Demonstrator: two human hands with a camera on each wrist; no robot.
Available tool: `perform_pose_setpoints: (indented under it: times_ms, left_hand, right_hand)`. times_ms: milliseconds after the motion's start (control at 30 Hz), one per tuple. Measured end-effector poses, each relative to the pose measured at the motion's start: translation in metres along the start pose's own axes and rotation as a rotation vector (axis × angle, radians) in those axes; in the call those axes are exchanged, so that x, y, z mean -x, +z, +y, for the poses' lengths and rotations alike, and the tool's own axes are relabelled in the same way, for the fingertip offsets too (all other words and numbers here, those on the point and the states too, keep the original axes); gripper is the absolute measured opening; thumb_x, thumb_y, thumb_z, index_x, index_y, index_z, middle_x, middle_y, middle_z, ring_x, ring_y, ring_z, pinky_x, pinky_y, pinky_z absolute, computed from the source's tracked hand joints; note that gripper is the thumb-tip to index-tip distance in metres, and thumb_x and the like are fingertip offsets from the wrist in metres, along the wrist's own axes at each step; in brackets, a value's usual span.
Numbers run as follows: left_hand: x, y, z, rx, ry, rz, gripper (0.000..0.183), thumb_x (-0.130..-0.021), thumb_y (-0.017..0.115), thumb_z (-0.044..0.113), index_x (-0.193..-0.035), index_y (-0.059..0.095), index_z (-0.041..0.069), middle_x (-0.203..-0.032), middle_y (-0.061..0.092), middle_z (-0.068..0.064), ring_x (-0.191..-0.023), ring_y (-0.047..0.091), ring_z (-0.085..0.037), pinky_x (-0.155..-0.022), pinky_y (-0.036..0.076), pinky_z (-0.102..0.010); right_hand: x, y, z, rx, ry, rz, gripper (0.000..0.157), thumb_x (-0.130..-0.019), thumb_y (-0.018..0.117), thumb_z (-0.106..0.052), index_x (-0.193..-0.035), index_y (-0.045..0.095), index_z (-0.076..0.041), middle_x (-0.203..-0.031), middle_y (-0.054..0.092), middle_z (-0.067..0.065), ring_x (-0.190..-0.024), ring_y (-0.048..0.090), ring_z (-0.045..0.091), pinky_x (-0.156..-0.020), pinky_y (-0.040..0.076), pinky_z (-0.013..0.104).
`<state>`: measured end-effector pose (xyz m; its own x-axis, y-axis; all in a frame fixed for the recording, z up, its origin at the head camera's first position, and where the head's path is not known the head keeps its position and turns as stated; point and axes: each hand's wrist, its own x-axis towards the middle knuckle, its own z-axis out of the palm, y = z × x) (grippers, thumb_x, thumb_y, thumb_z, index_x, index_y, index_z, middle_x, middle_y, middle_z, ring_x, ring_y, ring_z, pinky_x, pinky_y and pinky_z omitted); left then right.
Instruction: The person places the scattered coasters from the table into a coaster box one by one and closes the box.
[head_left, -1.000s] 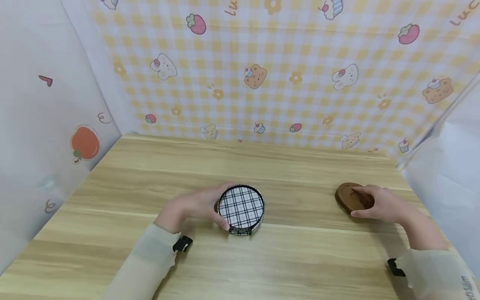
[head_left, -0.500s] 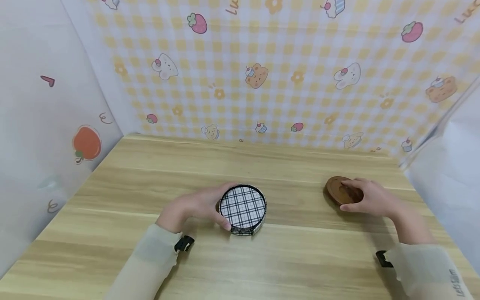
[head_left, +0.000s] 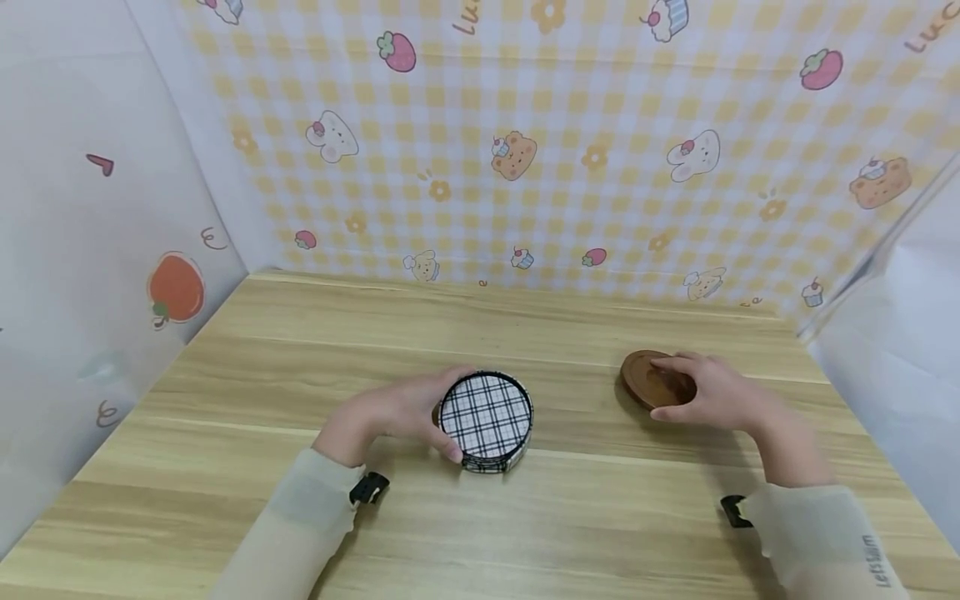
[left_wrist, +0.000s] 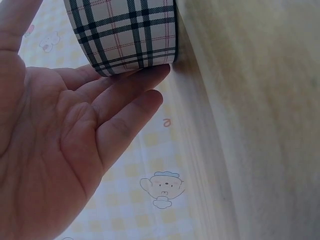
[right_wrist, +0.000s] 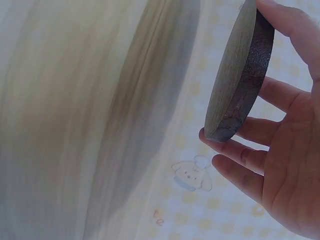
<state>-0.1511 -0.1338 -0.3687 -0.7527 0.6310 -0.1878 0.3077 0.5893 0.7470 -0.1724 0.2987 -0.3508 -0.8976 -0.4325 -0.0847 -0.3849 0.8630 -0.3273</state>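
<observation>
A round box (head_left: 486,415) covered in black-and-white plaid stands on the table, left of the middle in the head view. My left hand (head_left: 408,414) grips it from the left, thumb at the near side and fingers round the far side. In the left wrist view the plaid side wall (left_wrist: 125,35) meets the fingertips close to the tabletop. To the right, my right hand (head_left: 720,392) pinches a brown round disc (head_left: 641,379) with a hollowed top. The right wrist view shows the disc's dark rim (right_wrist: 252,75) and flat paler underside, tilted and raised off the table.
The light wood-grain table (head_left: 480,533) spreads under both hands. Behind it hangs a yellow checked cloth (head_left: 585,200) with cartoon prints. White cloth walls (head_left: 67,333) close off the left and right sides.
My right hand has carried the brown disc leftward across the table, closer to the plaid box. The left hand and the box have stayed in place.
</observation>
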Motion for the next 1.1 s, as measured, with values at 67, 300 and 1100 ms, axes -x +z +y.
perform_pose_setpoints:
  times_ms: [67,300,1100]
  left_hand:
    - [0.0,0.0,0.0,-0.001,0.001,-0.001,0.115,-0.064,0.093,0.03,-0.156,0.026,0.015,-0.148,0.047,-0.008,-0.133,0.049,-0.029,-0.113,0.04,-0.052]
    - [0.001,0.002,0.0,-0.015,0.003,0.003,0.116,-0.063,0.093,0.031,-0.156,0.026,0.015,-0.149,0.047,-0.008,-0.133,0.049,-0.029,-0.113,0.039,-0.052]
    - [0.001,0.002,-0.002,-0.007,0.002,0.011,0.116,-0.065,0.093,0.03,-0.156,0.024,0.012,-0.149,0.046,-0.011,-0.134,0.048,-0.031,-0.113,0.039,-0.053]
  right_hand:
    - [-0.001,0.0,-0.005,-0.002,-0.005,0.004,0.084,-0.079,0.078,-0.053,-0.141,0.054,-0.003,-0.145,0.041,0.038,-0.13,0.038,0.062,-0.1,0.038,0.072]
    - [-0.005,0.002,-0.025,0.018,-0.057,0.04,0.079,-0.08,0.078,-0.051,-0.14,0.055,-0.006,-0.145,0.043,0.034,-0.13,0.04,0.059,-0.101,0.039,0.07]
    - [-0.029,0.013,-0.109,0.029,-0.198,0.039,0.081,-0.075,0.082,-0.048,-0.145,0.052,-0.019,-0.152,0.042,0.021,-0.13,0.045,0.042,-0.101,0.047,0.059]
